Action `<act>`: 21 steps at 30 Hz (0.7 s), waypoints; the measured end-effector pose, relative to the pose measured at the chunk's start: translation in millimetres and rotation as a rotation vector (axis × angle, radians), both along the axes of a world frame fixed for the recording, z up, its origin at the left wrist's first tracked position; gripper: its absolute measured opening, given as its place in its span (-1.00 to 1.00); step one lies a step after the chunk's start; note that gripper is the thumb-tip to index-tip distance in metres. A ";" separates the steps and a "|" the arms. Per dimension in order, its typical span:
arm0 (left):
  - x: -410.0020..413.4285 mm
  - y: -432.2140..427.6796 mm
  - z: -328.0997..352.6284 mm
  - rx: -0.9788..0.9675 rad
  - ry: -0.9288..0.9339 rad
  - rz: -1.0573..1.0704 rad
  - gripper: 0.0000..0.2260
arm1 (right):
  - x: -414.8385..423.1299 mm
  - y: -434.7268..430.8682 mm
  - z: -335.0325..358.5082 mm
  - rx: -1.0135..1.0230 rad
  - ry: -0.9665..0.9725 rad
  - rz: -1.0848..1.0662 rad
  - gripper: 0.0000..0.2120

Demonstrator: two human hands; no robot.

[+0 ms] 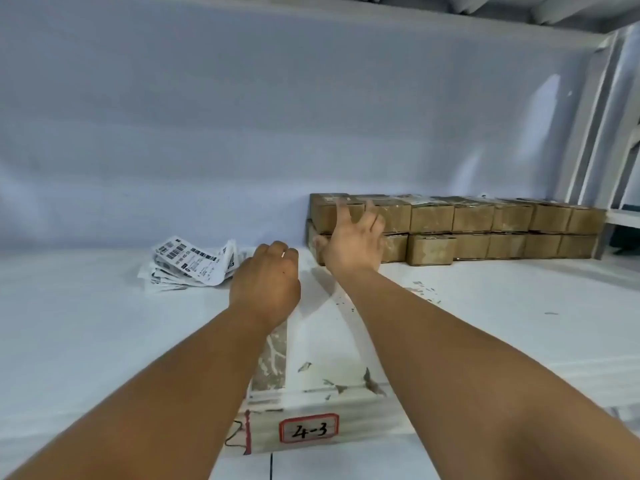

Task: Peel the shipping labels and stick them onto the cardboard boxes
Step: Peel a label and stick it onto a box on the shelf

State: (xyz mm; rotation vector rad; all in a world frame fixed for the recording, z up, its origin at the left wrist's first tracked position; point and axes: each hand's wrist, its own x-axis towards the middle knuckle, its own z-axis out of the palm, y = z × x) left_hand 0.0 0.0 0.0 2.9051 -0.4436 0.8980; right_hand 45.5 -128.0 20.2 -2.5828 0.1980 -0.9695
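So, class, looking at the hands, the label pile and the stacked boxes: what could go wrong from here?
1. The right hand reaches with spread fingers toward the end of the stacked cardboard boxes; dragging one out could shift its close-packed neighbours.
2. The shipping labels lie in a loose, curling pile beside the left hand; a hasty pick might lift several or scatter them.
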 end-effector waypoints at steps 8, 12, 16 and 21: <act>1.6 3.8 -0.4 -0.113 -0.001 0.041 -0.66 | 29.2 6.2 13.0 0.061 0.039 -0.112 -0.37; -0.5 5.2 0.9 -0.122 -0.020 0.074 -0.67 | 33.8 9.6 8.6 0.069 -0.033 -0.117 -0.44; -2.0 8.9 1.6 -0.141 -0.086 0.122 -0.67 | 29.8 9.4 5.7 0.174 -0.156 -0.088 -0.44; -1.1 11.3 -0.6 -0.157 -0.199 0.208 -0.70 | 7.6 10.4 9.8 0.355 -0.272 0.130 -0.37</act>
